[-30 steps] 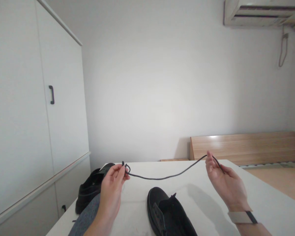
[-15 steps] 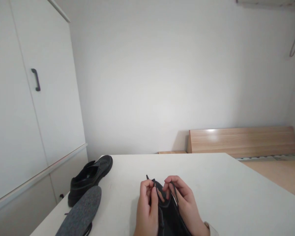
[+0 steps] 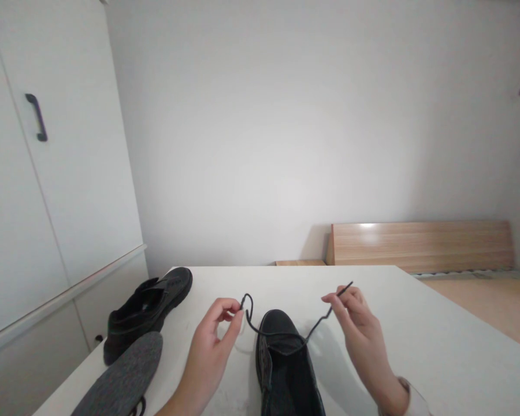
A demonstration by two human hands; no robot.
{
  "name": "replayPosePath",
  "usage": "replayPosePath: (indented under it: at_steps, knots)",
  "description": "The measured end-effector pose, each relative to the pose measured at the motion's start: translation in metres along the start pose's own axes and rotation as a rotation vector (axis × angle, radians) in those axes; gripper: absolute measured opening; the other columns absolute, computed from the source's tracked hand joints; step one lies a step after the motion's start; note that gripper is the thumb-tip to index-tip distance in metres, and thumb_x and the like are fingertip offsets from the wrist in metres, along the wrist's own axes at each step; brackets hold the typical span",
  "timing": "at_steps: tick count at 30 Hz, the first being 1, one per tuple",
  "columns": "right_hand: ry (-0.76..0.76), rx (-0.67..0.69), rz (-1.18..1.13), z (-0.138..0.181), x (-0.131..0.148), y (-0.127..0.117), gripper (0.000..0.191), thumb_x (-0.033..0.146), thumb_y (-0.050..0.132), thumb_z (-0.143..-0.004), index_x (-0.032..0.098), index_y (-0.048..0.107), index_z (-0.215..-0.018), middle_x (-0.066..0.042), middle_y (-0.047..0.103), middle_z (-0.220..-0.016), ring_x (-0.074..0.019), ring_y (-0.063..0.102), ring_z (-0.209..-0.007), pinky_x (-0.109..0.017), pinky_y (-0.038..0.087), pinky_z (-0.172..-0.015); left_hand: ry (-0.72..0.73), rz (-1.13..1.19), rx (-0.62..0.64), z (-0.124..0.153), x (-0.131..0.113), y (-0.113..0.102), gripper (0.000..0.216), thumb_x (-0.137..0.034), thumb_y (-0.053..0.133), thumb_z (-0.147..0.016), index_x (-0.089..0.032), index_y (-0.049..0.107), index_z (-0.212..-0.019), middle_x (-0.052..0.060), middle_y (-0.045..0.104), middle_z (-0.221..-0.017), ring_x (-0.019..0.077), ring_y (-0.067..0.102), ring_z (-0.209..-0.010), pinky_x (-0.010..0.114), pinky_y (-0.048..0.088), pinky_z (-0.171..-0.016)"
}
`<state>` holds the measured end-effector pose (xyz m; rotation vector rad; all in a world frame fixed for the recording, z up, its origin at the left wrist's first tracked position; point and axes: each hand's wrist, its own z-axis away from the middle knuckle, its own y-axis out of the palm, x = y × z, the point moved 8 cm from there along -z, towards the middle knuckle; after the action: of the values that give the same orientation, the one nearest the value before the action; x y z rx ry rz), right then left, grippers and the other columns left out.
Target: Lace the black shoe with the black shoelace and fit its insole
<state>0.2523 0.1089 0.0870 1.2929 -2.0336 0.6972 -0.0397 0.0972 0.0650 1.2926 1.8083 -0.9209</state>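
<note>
A black shoe [image 3: 286, 370] lies on the white table [image 3: 437, 346] right in front of me, toe pointing away. A thin black shoelace [image 3: 281, 334] droops across the front of its opening. My left hand [image 3: 212, 341] pinches the lace's left end, which curls into a small loop above the fingertips. My right hand [image 3: 361, 329] pinches the lace near its right tip, which sticks up and to the right. Both hands hover just above the table on either side of the shoe's toe.
A second black shoe [image 3: 149, 309] sits at the table's far left corner. A grey insole [image 3: 121, 378] lies near it by the left edge. A white cabinet [image 3: 47, 173] stands to the left. A wooden bed frame [image 3: 420, 245] runs along the far wall.
A second ago the lace was stretched wide between my raised hands. Then both hands came together at the shoe's opening. Now they have drawn apart, with the lace lying across the shoe.
</note>
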Motion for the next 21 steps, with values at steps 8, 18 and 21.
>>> replayPosePath:
  at_steps: [8, 18, 21]
  knots:
    - [0.155, 0.108, -0.333, -0.010, -0.010, 0.001, 0.036, 0.042, 0.058, -0.093, 0.029, 0.058, -0.126, 0.000, 0.059, -0.087, -0.0099, 0.046, -0.054, -0.024, 0.039, -0.051, -0.142, 0.427, 0.024, -0.002, 0.009, -0.013, 0.022, -0.036, 0.069, -0.085, -0.019, 0.067, -0.098, 0.001, 0.066, -0.078, 0.0138, 0.059, -0.073, 0.023, 0.047, -0.070]
    - [0.210, 0.527, -0.018, 0.005, -0.003, 0.032, 0.030, 0.048, 0.065, -0.085, 0.019, 0.073, -0.085, -0.004, 0.065, -0.078, -0.0162, 0.054, -0.069, -0.027, 0.042, -0.062, 0.138, -0.063, 0.150, 0.001, -0.019, -0.003, 0.016, -0.029, 0.061, -0.090, -0.022, 0.075, -0.090, 0.006, 0.066, -0.089, 0.0202, 0.062, -0.086, 0.029, 0.048, -0.078]
    - [0.320, 0.643, -0.033, 0.014, -0.014, 0.040, 0.031, 0.048, 0.069, -0.082, 0.017, 0.070, -0.082, 0.001, 0.058, -0.066, -0.0129, 0.047, -0.059, -0.025, 0.034, -0.055, 0.177, -0.162, 0.269, 0.004, -0.025, 0.005, 0.018, -0.026, 0.056, -0.092, -0.022, 0.073, -0.088, 0.006, 0.065, -0.091, 0.0195, 0.062, -0.088, 0.029, 0.047, -0.080]
